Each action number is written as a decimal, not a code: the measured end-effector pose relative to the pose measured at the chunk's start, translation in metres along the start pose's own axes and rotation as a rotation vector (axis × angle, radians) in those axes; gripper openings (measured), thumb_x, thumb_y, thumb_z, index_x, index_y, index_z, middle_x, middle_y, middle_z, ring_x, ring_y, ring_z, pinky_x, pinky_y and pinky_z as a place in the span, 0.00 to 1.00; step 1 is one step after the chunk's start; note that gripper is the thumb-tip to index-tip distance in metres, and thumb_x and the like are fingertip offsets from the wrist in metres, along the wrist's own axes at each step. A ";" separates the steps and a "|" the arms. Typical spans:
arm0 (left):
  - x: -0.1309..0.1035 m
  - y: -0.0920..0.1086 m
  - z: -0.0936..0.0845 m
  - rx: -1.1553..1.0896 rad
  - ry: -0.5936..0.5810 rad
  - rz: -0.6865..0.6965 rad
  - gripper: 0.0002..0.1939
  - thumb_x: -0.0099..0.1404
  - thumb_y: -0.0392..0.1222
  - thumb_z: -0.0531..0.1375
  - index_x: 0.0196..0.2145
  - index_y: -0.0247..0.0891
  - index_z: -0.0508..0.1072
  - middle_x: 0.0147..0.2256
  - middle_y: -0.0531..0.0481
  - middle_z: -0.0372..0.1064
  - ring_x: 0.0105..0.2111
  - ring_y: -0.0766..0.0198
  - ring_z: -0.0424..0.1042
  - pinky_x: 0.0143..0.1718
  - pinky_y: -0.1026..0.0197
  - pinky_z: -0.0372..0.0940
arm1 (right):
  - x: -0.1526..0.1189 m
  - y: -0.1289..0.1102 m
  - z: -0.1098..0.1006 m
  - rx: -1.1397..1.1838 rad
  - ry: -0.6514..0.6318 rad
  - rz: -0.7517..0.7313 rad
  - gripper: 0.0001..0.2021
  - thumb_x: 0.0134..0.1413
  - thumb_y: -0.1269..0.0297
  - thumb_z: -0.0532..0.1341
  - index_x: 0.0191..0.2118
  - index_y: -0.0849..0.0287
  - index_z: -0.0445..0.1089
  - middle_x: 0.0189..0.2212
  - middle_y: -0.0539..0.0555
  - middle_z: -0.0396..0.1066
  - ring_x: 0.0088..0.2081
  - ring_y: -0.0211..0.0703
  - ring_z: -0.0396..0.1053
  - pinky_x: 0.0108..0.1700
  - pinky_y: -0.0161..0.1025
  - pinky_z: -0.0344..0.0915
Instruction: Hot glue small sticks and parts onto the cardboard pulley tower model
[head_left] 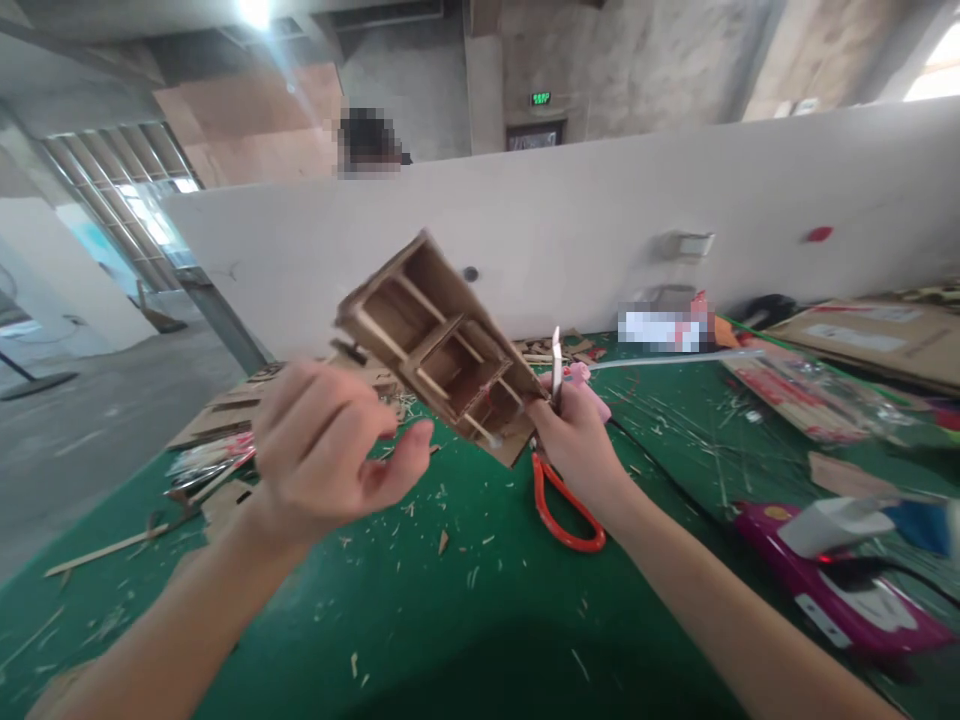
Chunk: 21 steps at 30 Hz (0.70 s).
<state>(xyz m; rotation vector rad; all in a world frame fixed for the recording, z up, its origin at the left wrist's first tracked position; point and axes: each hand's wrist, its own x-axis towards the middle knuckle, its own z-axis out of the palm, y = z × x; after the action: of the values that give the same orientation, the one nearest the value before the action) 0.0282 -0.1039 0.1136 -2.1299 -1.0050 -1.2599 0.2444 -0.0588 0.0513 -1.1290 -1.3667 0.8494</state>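
Note:
A small cardboard box structure [450,350], divided into compartments by thin wooden sticks, is tilted in mid-air above the green table. My right hand [574,430] grips its lower right corner. A metal blade or tweezer-like tool [556,365] sticks up from the same hand. Red-handled scissors [568,505] show just below that hand; whether the fingers touch them is unclear. My left hand [330,445] is raised to the left of the box, apart from it, fingers curled and thumb extended, with nothing visible between them.
Wood scraps and cardboard pieces [225,415] lie at the left edge of the green table [420,620]. On the right are a purple power strip [840,590], packaged sticks [802,395] and flat cardboard [885,335]. A pink glue gun [589,390] sits behind my right hand. Beyond the white partition [570,220], a person's head shows.

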 end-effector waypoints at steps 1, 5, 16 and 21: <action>-0.013 -0.005 0.007 -0.032 0.018 -0.036 0.15 0.52 0.47 0.64 0.20 0.43 0.61 0.22 0.52 0.57 0.28 0.59 0.62 0.38 0.49 0.63 | -0.001 0.001 0.001 0.125 0.005 0.063 0.06 0.51 0.60 0.57 0.33 0.55 0.60 0.16 0.41 0.51 0.17 0.32 0.49 0.19 0.32 0.47; -0.025 -0.022 0.034 -0.370 -0.108 -0.634 0.29 0.58 0.55 0.60 0.54 0.41 0.59 0.47 0.42 0.63 0.43 0.55 0.68 0.39 0.51 0.69 | -0.008 0.004 0.007 0.490 0.003 0.217 0.13 0.49 0.61 0.61 0.30 0.53 0.52 0.16 0.37 0.43 0.15 0.27 0.40 0.17 0.30 0.39; 0.029 -0.002 0.080 -0.846 -0.129 -0.901 0.56 0.54 0.59 0.64 0.66 0.42 0.32 0.57 0.37 0.60 0.55 0.49 0.65 0.50 0.53 0.66 | -0.019 0.013 0.013 0.510 -0.100 0.322 0.15 0.50 0.60 0.61 0.30 0.54 0.50 0.18 0.37 0.45 0.15 0.26 0.41 0.17 0.29 0.39; 0.036 -0.001 0.081 -1.059 -0.217 -0.894 0.38 0.57 0.63 0.59 0.59 0.39 0.59 0.51 0.41 0.68 0.50 0.48 0.69 0.46 0.51 0.68 | -0.022 0.012 0.010 0.531 -0.216 0.352 0.13 0.49 0.61 0.61 0.32 0.54 0.52 0.19 0.38 0.49 0.15 0.25 0.40 0.17 0.29 0.38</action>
<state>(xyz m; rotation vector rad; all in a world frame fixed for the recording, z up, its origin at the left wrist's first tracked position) 0.0828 -0.0341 0.1073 -2.6694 -1.7675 -2.4299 0.2343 -0.0748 0.0325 -0.8811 -1.0253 1.5231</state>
